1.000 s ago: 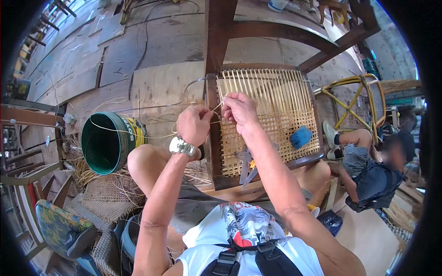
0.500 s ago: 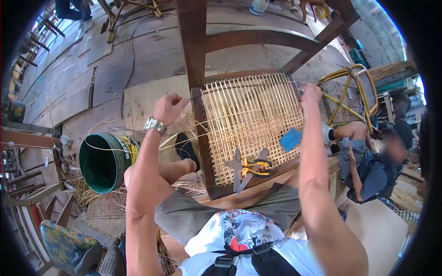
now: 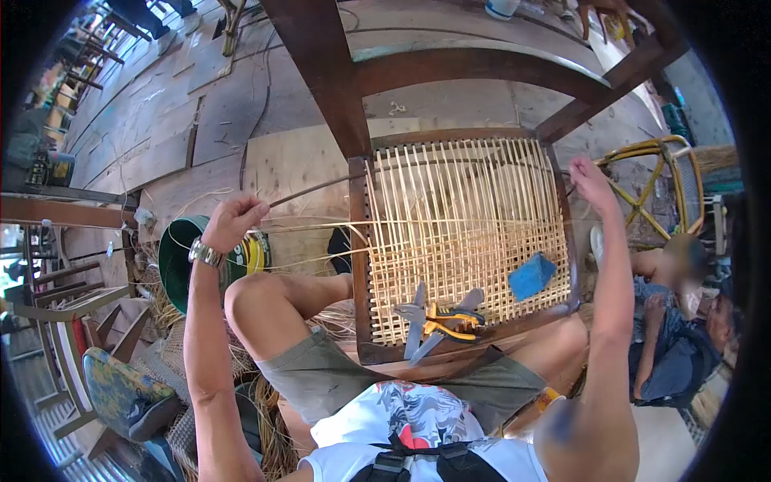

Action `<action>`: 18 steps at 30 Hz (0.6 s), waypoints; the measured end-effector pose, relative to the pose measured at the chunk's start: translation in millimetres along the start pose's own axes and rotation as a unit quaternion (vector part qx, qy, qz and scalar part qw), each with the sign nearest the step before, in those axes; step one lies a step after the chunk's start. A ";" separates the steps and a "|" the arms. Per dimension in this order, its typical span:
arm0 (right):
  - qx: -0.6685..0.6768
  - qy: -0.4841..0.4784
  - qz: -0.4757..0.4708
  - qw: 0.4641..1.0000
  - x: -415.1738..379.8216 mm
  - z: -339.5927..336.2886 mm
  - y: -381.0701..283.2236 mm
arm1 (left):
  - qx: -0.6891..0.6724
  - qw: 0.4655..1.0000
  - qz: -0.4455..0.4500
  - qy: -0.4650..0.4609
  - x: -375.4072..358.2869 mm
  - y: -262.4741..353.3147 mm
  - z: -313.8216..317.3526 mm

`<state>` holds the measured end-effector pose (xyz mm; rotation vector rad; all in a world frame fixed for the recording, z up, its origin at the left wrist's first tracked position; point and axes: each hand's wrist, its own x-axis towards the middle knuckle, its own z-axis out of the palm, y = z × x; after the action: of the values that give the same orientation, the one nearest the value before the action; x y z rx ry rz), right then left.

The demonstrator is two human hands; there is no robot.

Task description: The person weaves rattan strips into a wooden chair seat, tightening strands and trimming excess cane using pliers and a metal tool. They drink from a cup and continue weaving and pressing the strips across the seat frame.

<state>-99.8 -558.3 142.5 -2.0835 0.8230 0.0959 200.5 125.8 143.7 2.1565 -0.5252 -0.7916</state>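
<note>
My left hand (image 3: 235, 222) is closed on one end of a thin dark rod (image 3: 317, 189), out left of the chair frame. The rod crosses the left rail and appears to run among the pale cane strands near the back of the woven seat (image 3: 450, 233). My right hand (image 3: 593, 186) is pinched closed just beyond the right rail; what its fingertips hold is too small to make out. On the seat's front part lie yellow-and-black pliers (image 3: 450, 317), crossed flat metal blades (image 3: 416, 325) and a blue block (image 3: 532, 277). Loose cane strands (image 3: 313, 227) trail off the left side.
A green bucket (image 3: 173, 269) stands left, behind my left forearm. The dark wooden chair frame (image 3: 482, 72) rises beyond the seat. To the right are a yellow cane frame (image 3: 654, 189) and a seated person (image 3: 675, 337). An upholstered chair (image 3: 128, 394) is lower left.
My left hand has moved away from the left rail, and a long stretch of the dark rod now shows there. My right hand is slightly lower and farther right. The view has shifted.
</note>
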 end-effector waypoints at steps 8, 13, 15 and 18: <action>-0.190 0.146 -0.134 0.962 -11.5 -73.6 113.4 | -0.016 0.996 0.031 -0.078 -2.6 26.4 26.1; -0.288 0.327 -0.051 0.899 -36.9 -77.8 93.1 | -0.038 0.994 0.040 -0.099 14.8 42.1 47.7; -0.256 0.283 -0.120 0.916 -67.9 -14.6 -14.0 | -0.113 0.986 0.041 -0.115 18.1 37.1 50.1; -0.245 0.188 -0.228 0.923 -98.5 63.1 -111.3 | -0.132 0.984 0.054 -0.109 20.0 39.9 61.8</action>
<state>-97.1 -414.7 216.3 -2.7747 0.5392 -0.4024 168.4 57.2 135.4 1.7949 -0.6063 -0.9849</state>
